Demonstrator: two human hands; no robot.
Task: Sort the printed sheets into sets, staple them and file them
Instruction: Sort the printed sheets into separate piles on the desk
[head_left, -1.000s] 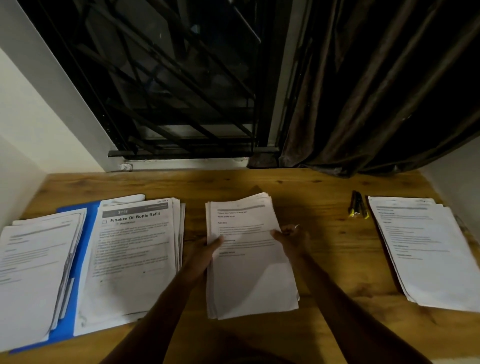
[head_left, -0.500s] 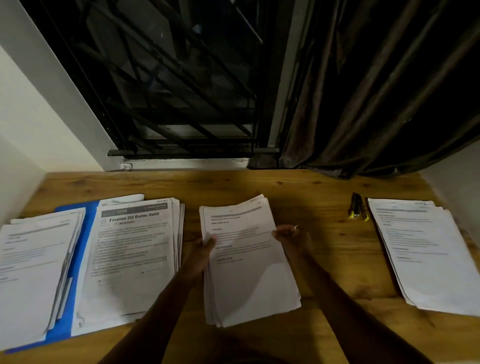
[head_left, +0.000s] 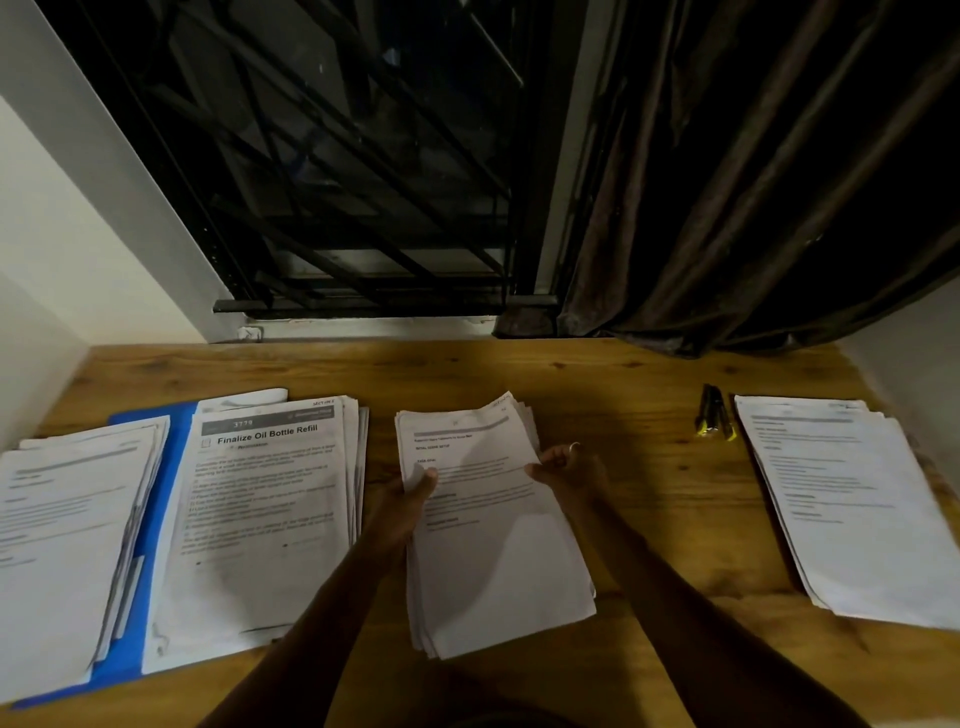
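Stack (head_left: 493, 545), mid-counter (head_left: 649, 493): left hand (head_left: 410, 499) pinching its left edge with thumb on top, right hand (head_left: 569, 470) curled on its right edge; risk: the unevenly squared sheets may fan and slip if either grip slackens, mixing sets.

At centre frame, the left hand (head_left: 409, 512) and right hand (head_left: 571, 472) are turning the middle stack of sheets (head_left: 493, 571) slightly anticlockwise, its top edge swinging left, its bottom corner drifting lower right.
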